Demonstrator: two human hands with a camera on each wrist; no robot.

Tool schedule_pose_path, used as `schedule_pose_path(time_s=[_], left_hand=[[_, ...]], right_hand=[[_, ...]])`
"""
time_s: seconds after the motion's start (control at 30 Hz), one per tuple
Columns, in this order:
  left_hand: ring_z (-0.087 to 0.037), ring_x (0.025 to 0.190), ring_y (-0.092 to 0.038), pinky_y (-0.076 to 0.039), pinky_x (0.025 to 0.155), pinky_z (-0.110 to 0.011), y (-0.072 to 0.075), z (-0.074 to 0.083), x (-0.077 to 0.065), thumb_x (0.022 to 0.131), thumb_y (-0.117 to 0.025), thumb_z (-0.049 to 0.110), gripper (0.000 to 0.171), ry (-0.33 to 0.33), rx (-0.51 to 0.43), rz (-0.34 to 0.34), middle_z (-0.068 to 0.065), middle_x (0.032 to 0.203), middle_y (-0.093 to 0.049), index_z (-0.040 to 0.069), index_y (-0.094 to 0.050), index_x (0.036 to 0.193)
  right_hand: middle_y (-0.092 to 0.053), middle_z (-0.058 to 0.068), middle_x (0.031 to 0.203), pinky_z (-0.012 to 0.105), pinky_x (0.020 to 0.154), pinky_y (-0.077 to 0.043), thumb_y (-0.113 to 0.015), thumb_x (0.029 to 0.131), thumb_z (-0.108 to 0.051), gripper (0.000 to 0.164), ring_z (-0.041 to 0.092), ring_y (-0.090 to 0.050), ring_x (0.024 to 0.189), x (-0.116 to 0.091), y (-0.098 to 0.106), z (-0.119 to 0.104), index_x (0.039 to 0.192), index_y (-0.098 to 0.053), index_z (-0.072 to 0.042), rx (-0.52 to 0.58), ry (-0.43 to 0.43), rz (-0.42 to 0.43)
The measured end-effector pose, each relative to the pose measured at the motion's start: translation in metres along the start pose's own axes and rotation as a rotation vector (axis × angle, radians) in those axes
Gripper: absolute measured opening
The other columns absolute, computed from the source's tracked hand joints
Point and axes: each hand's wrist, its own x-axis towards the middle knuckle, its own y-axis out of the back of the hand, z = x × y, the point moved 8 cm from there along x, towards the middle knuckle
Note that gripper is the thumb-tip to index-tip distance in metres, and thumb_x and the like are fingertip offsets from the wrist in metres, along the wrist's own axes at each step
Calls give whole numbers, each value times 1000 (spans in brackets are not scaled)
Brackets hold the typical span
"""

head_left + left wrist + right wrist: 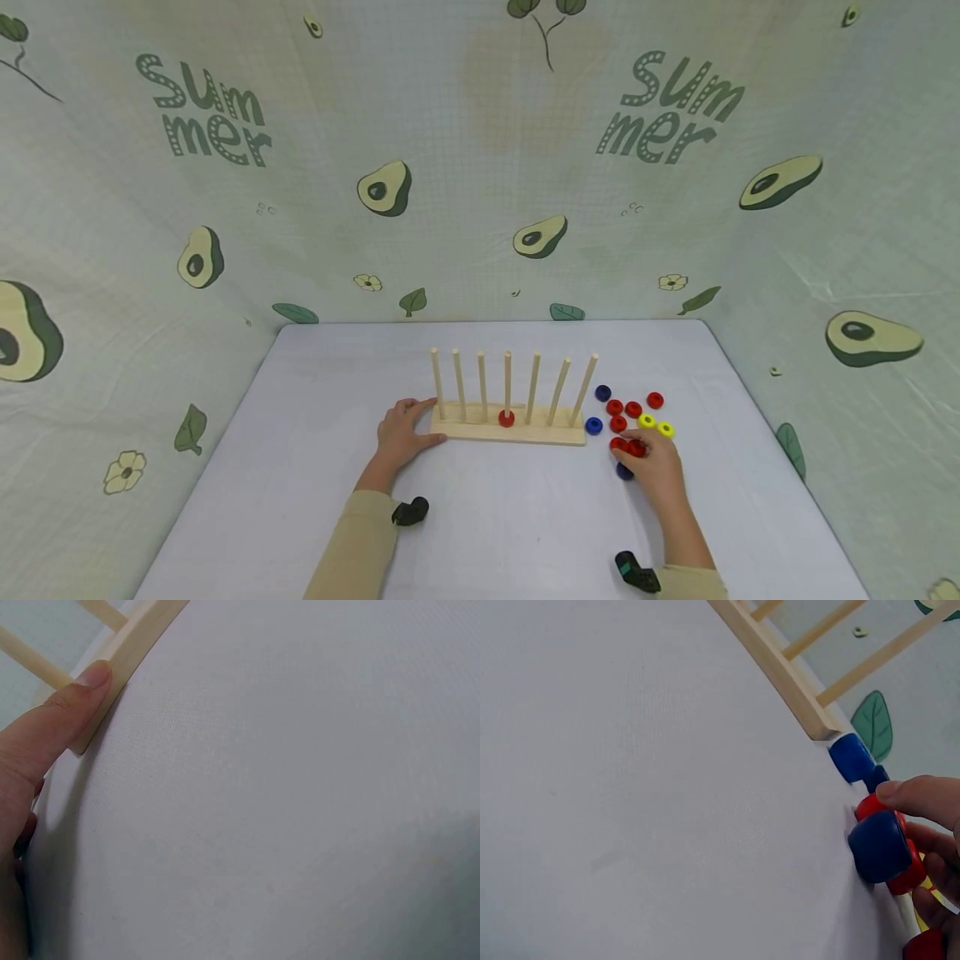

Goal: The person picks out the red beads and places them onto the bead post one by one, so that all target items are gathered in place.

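Observation:
A wooden peg stand point(480, 431) with several upright pegs stands on the table, a red bead point(507, 419) round the foot of its middle peg. My left hand point(400, 435) grips the stand's left end; in the left wrist view the thumb point(94, 675) presses on the wood near a peg. To the right of the stand, my right hand point(660, 468) pinches a red bead point(618, 444) between thumb and fingertips. Another red bead point(636, 448) shows under its fingers. A dark blue bead point(880, 847) lies just in front, partly covering the red ones in the right wrist view.
More red beads point(633, 409) lie loosely behind the right hand, with two yellow beads point(647, 422) beside them. A blue bead point(594, 426) sits by the stand's right end, and a darker one point(603, 392) farther back. A printed cloth point(465, 275) hangs around the white table point(510, 517).

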Motion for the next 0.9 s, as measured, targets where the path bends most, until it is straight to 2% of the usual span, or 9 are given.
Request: schedule_pose_path(time_s=[0.47, 0.9], left_hand=[[-39, 116, -45, -36, 88, -55, 1, 2, 0, 75, -81, 48, 75, 4, 11, 2, -17, 134, -45, 24, -53, 140], [-40, 117, -45, -35, 89, -55, 1, 2, 0, 75, -80, 48, 75, 7, 10, -1, -18, 134, -44, 24, -53, 141]], right_hand=[[-53, 25, 130, 59, 100, -36, -75, 85, -13, 38, 42, -44, 121, 1, -3, -3, 120, -65, 1, -64, 13, 21], [-54, 25, 130, 59, 100, -36, -75, 85, -13, 36, 43, -44, 122, 1, -2, -4, 118, -66, -1, -55, 6, 13]])
